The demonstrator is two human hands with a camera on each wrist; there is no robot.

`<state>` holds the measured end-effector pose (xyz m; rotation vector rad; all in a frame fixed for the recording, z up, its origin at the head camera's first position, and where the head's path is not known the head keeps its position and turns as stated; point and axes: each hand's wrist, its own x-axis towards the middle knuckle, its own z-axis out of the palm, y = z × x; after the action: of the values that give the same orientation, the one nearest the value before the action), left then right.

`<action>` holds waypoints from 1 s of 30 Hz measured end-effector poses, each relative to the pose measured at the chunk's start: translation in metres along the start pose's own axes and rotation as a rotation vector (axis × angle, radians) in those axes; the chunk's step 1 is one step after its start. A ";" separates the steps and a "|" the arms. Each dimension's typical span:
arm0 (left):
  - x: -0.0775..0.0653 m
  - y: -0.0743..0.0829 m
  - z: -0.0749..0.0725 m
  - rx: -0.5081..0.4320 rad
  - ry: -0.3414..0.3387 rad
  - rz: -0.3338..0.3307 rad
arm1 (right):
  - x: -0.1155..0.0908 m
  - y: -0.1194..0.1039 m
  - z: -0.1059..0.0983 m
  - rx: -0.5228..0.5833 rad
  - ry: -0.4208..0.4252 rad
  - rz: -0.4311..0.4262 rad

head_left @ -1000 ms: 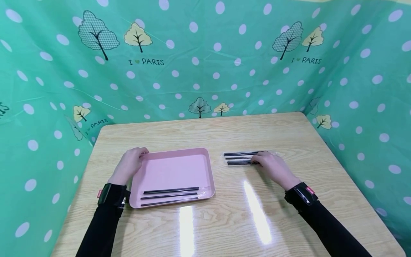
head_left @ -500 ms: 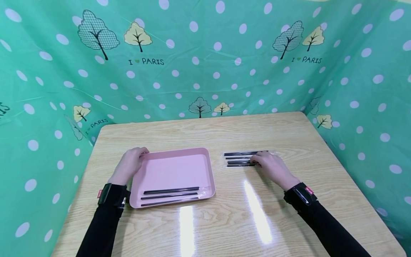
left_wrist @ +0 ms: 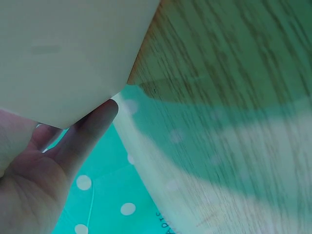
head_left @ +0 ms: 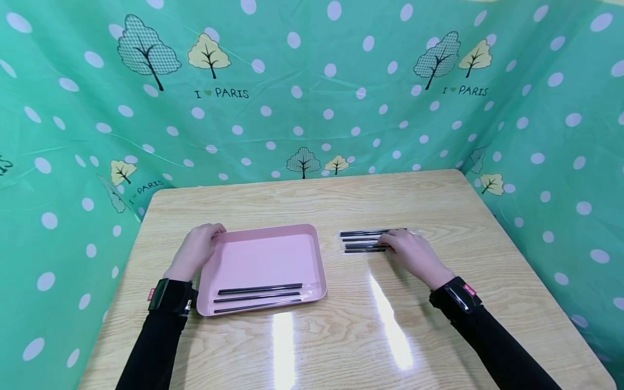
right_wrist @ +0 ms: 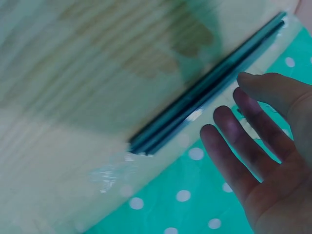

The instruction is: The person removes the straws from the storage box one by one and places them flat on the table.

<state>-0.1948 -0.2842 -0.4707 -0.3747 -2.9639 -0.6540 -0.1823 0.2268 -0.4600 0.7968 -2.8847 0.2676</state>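
Note:
My left hand (head_left: pixel 195 252) grips the back left corner of a pink tray (head_left: pixel 268 254). In the left wrist view a finger (left_wrist: pixel 92 126) lies against the tray's edge; my thumb is partly hidden. Several black chopsticks (head_left: pixel 258 297) in clear wrappers lie along the tray's front side. Right of the tray, more wrapped black chopsticks (head_left: pixel 361 239) lie side by side on the table. Over their right ends is my right hand (head_left: pixel 414 253). Its fingers look loosely bent in the right wrist view, beside dark chopsticks (right_wrist: pixel 204 90), with nothing between thumb and fingers.
The light wooden table (head_left: pixel 341 341) runs back to a green dotted curtain (head_left: pixel 312 81), which also hangs at both sides. Bright light reflections streak the table's front half. A dark band is on each wrist.
My right hand has shifted slightly left over the chopsticks. The nearest chopsticks of that group now lie a little further apart. My left hand and the tray have stayed put.

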 end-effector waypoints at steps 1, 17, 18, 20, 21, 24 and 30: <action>0.000 0.000 0.000 -0.001 0.000 0.001 | 0.001 -0.002 -0.002 0.006 -0.004 -0.002; -0.002 0.004 -0.003 0.003 -0.008 -0.010 | 0.033 -0.065 -0.023 0.070 -0.092 -0.043; -0.002 0.003 -0.003 0.000 -0.006 -0.010 | 0.036 -0.070 -0.024 0.075 -0.091 -0.050; -0.002 0.002 -0.002 -0.005 -0.008 -0.013 | 0.041 -0.080 -0.024 0.086 -0.094 -0.068; -0.002 0.002 -0.002 -0.007 -0.010 -0.013 | 0.044 -0.085 -0.024 0.086 -0.097 -0.077; -0.002 0.001 -0.002 -0.009 -0.012 -0.014 | 0.051 -0.101 -0.021 0.084 -0.104 -0.115; -0.002 0.002 0.000 0.002 -0.015 -0.020 | 0.065 -0.134 -0.013 0.113 -0.122 -0.185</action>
<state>-0.1923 -0.2832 -0.4697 -0.3516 -2.9863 -0.6529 -0.1668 0.0849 -0.4178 1.1291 -2.9012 0.3753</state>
